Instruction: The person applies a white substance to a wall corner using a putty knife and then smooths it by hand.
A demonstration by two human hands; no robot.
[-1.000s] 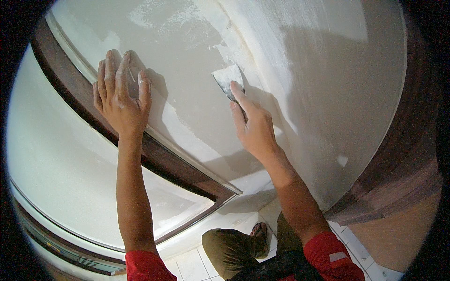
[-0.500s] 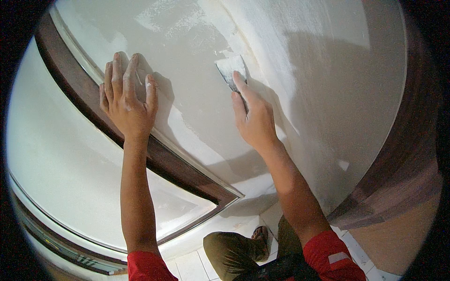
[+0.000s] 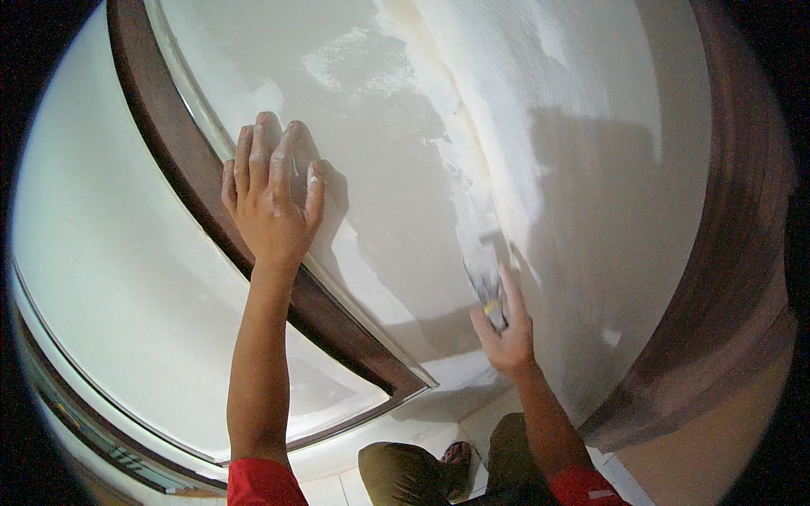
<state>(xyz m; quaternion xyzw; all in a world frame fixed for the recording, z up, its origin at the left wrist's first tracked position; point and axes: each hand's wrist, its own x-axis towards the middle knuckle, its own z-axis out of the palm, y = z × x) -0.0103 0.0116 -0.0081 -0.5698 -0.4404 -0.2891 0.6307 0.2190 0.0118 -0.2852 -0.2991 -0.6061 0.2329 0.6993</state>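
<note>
My left hand (image 3: 274,207) lies flat on the grey wall (image 3: 392,198), fingers stretched out, beside a dark brown frame. White smears mark its fingers and thumb. Lower on the wall and to the right, my right hand (image 3: 512,344) grips a putty knife (image 3: 487,285), with the index finger along it. The knife's blade meets the wall on a streak of wet-looking white filler (image 3: 477,198), which runs down from the top along a yellowish seam. The blade is slightly blurred. A rough white patch (image 3: 363,61) shows on the wall above my left hand.
The dark brown frame (image 3: 198,177) curves down the left and corners at the bottom, bordering a white panel (image 3: 143,278). On the right rises a dark brown surface (image 3: 717,253). Below are my knees, a sandalled foot (image 3: 457,460) and white floor tiles (image 3: 333,492).
My right hand has drawn the putty knife down the wall, leaving a fresh white streak above it. My left hand stays flat by the frame, while the whole view has shifted slightly.
</note>
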